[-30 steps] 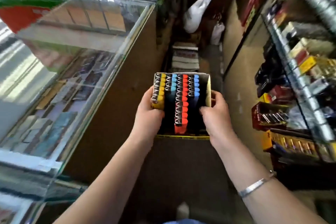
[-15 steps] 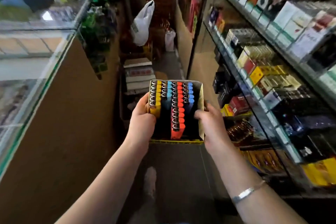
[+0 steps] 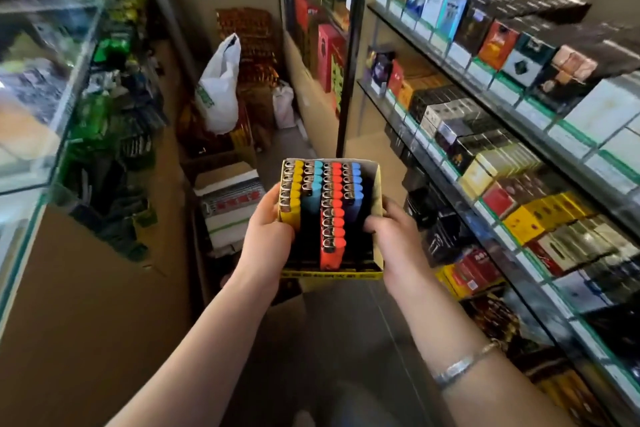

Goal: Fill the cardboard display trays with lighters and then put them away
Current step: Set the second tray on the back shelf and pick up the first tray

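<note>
A yellow cardboard display tray (image 3: 376, 184) is held in the air in front of me, over the aisle floor. It carries rows of lighters (image 3: 333, 215): yellow, teal, red-orange and blue, with the red-orange row the longest. My left hand (image 3: 268, 236) grips the tray's left side, thumb over the yellow lighters. On the right side my right hand (image 3: 394, 232) grips the wall, fingers curled inside the tray.
Glass shelves (image 3: 502, 107) full of cigarette packs line the right. A glass counter (image 3: 45, 87) with a brown back panel runs along the left. Ahead in the narrow aisle lie stacked cartons (image 3: 230, 204) and a white plastic bag (image 3: 220, 87).
My view has swung right, from the glass counter toward the cigarette shelves. Both hands keep the same grip on the tray, which stays in front of me.
</note>
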Available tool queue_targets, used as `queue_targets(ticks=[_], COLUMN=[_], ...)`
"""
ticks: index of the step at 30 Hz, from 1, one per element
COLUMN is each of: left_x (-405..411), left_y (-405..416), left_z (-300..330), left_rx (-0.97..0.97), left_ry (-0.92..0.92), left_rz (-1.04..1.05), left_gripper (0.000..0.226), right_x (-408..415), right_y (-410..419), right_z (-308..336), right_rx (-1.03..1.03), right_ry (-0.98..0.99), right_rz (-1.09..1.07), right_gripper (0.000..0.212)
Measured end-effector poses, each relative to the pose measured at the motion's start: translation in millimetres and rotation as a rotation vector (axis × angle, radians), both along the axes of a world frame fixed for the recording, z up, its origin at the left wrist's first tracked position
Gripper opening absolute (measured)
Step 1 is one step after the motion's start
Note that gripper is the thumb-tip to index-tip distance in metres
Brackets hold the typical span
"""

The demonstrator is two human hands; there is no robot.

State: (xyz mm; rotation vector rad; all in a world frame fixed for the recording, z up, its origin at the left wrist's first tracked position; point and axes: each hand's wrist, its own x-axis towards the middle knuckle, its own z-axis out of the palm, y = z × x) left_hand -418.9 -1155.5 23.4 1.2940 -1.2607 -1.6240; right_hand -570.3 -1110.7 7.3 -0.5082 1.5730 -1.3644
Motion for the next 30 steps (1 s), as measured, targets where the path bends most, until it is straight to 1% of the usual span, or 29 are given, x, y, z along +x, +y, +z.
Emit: queue_targets(ticks=[4, 7, 10, 12, 13, 15, 16, 18, 22, 24, 27, 30], left_x=[-23.9, -47.5, -75.3, -94.3, -103.4, -121.0, -128.8, -143.1, -165.9, -176.0, -189.3, -207.2], left_y=[-56.9, -102.0, -149.6, -181.3, -196.0, -223.8, -236.8, -260.7, -301.0, -320.8, -344.6, -372.2], left_z=[-11.7, -29.7, -46.7, -58.1, -64.4, -80.9, -90.5, -109.7, -151.2, -172.6, -198.9, -239.0], left_rx=[0.044, 0.084, 0.139, 0.174, 0.183, 0.187, 0.186, 0.192, 0.241, 0.257, 0.262, 0.317], left_ry=[0.0, -0.011, -0.012, -0.027, -0.034, -0.043, -0.049, -0.056, -0.067, -0.064, -0.085, -0.07], left_rz=[-0.045, -0.016, 0.012, 0.024, 0.018, -0.011, -0.03, -0.082, -0.185, -0.222, -0.265, -0.266], left_gripper=[0.074, 0.071, 0.064, 0.061, 0.061, 0.064, 0.066, 0.071, 0.08, 0.081, 0.08, 0.076], right_x=[-24.5, -49.4, -76.9, -96.4, -105.7, -123.9, -131.6, -144.0, -160.7, -166.3, -174.8, -188.5], right_y=[-51.8, -93.4, -134.6, -160.6, -172.9, -197.9, -210.5, -234.2, -273.7, -291.0, -310.6, -330.9], right_z=[-13.8, -28.5, -43.1, -52.5, -57.2, -69.3, -77.6, -97.5, -141.9, -165.3, -192.9, -230.1], right_rx=[0.018, 0.04, 0.085, 0.127, 0.142, 0.177, 0.201, 0.234, 0.297, 0.31, 0.353, 0.388], right_ry=[-0.012, -0.034, -0.068, -0.099, -0.119, -0.142, -0.146, -0.152, -0.176, -0.177, -0.171, -0.151], right_rz=[-0.025, -0.023, 0.022, 0.061, 0.081, 0.107, 0.109, 0.093, -0.04, -0.095, -0.143, -0.207], right_gripper=[0.047, 0.048, 0.051, 0.059, 0.066, 0.081, 0.084, 0.081, 0.061, 0.052, 0.05, 0.04])
